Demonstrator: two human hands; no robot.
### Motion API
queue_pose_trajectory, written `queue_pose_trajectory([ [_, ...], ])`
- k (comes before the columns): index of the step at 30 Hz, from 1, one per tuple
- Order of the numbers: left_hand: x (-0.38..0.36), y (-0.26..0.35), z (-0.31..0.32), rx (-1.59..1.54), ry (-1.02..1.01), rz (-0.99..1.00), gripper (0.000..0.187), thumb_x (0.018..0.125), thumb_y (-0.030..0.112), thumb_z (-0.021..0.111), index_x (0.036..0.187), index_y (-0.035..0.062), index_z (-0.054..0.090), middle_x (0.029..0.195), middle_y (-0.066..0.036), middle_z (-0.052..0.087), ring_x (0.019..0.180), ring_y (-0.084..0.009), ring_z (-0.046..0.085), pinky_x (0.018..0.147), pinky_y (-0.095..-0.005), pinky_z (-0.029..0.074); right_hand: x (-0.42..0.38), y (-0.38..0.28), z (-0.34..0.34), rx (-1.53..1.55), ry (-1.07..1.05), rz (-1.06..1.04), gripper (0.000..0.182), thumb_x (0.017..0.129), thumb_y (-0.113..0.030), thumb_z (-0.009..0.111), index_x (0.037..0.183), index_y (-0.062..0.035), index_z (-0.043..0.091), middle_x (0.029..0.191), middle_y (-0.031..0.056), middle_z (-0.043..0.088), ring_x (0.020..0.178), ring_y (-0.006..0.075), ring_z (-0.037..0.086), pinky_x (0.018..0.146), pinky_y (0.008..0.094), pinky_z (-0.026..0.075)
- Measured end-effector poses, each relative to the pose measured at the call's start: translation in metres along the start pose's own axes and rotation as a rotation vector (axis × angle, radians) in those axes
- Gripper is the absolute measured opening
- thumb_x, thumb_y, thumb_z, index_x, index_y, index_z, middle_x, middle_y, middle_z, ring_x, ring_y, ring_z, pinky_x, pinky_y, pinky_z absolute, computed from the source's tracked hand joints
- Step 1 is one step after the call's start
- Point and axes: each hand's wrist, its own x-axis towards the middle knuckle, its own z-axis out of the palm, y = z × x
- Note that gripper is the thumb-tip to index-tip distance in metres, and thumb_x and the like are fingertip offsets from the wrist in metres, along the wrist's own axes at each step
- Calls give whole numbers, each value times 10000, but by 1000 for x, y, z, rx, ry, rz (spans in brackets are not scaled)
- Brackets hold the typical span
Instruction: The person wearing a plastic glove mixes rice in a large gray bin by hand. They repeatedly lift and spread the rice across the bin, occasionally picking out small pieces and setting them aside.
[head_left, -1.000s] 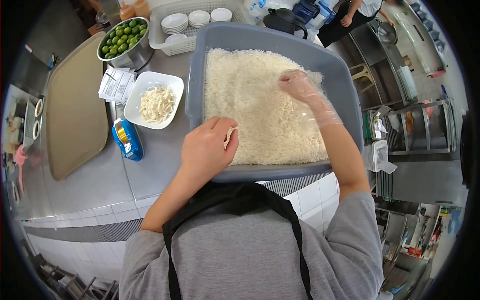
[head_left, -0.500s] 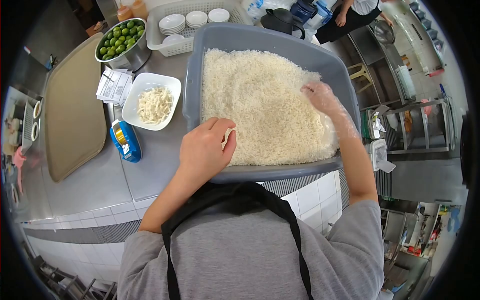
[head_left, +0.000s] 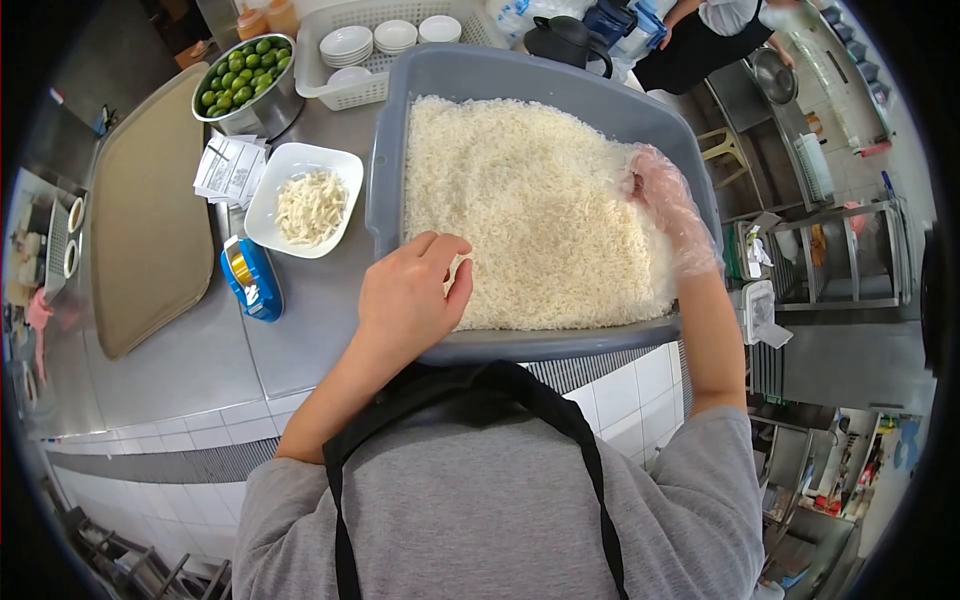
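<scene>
A large grey plastic tub (head_left: pixel 550 75) on the counter holds a wide mound of white rice (head_left: pixel 520 220). At the tub's near left corner is my bare left hand (head_left: pixel 415 290), its fingers curled toward the thumb. A pale bit shows in the gap there, and I cannot make out whether it is held or is rice behind. My right hand (head_left: pixel 665 205) wears a clear plastic glove. It rests on the rice at the tub's right side with fingers bent together; what they hold, if anything, is hidden.
Left of the tub are a white bowl of pale shreds (head_left: pixel 310 208), a blue tape dispenser (head_left: pixel 255 285), paper slips (head_left: pixel 230 170), a metal pot of green limes (head_left: pixel 245 85) and a brown tray (head_left: pixel 150 220). Behind stands a dish basket (head_left: pixel 355 92). Another person (head_left: pixel 710 45) is at upper right.
My gloved right hand has moved right and slightly down over the rice, closer to the tub's right wall. My left hand keeps its place. The other person has shifted slightly.
</scene>
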Motion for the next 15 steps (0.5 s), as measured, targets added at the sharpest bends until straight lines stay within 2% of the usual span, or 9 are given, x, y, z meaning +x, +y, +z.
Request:
queue_pose_trajectory([
  [2, 0, 1, 0, 1, 4, 0, 88, 744, 110, 578, 818, 64, 588, 692, -63, 571, 555, -214, 572, 516, -323, 462, 7, 5, 4, 299, 59, 171, 224, 856, -267, 469, 839, -52, 532, 745, 63, 557, 641, 159, 552, 516, 271, 429],
  [3, 0, 1, -1, 3, 0, -3, 87, 743, 109, 579, 817, 64, 588, 694, -64, 572, 555, -215, 572, 516, -324, 462, 10, 10, 7, 297, 58, 168, 224, 856, -267, 469, 839, -52, 532, 745, 63, 557, 641, 159, 552, 516, 271, 429],
  [5, 0, 0, -1, 5, 1, -10, 87, 742, 109, 579, 816, 64, 588, 696, -64, 573, 555, -216, 572, 516, -324, 462, 15, 13, 19, 517, -43, 159, 190, 849, -239, 463, 825, -63, 531, 756, 80, 561, 610, 170, 543, 517, 285, 428],
  [9, 0, 0, -1, -16, 13, -5, 82, 742, 110, 579, 810, 64, 588, 696, -65, 571, 555, -219, 572, 516, -327, 463, 1, 1, 43, 531, -36, 288, 187, 832, -222, 477, 830, -53, 558, 821, 78, 578, 671, 170, 557, 532, 313, 440],
  [11, 0, -1, 0, -19, 21, -11, 79, 743, 110, 578, 807, 64, 588, 697, -66, 571, 555, -221, 572, 516, -328, 464, -2, -1, 53, -210, -135, 156, 223, 811, -254, 507, 864, -59, 602, 912, 70, 605, 805, 189, 579, 620, 348, 476],
  [12, 0, -2, 1, -23, 36, 0, 87, 737, 103, 584, 816, 68, 594, 676, -60, 557, 542, -202, 556, 505, -313, 449, 3, 13, 55, -212, -137, 154, 223, 811, -254, 507, 864, -59, 602, 912, 70, 605, 805, 189, 579, 620, 348, 476],
  [14, -1, -3, 2, -26, 52, 9, 97, 732, 96, 589, 825, 71, 600, 655, -54, 544, 529, -184, 541, 495, -299, 435, 10, 38, 67, -584, -145, -75, 267, 770, -297, 564, 915, -83, 629, 973, 42, 607, 900, 196, 568, 720, 322, 481],
  [15, -1, -3, 2, -26, 55, 12, 99, 730, 95, 591, 826, 69, 600, 659, -55, 548, 531, -183, 545, 496, -296, 438, 10, 37, 70, -585, -147, -75, 267, 770, -297, 564, 915, -83, 629, 973, 42, 607, 900, 196, 568, 720, 322, 481],
])
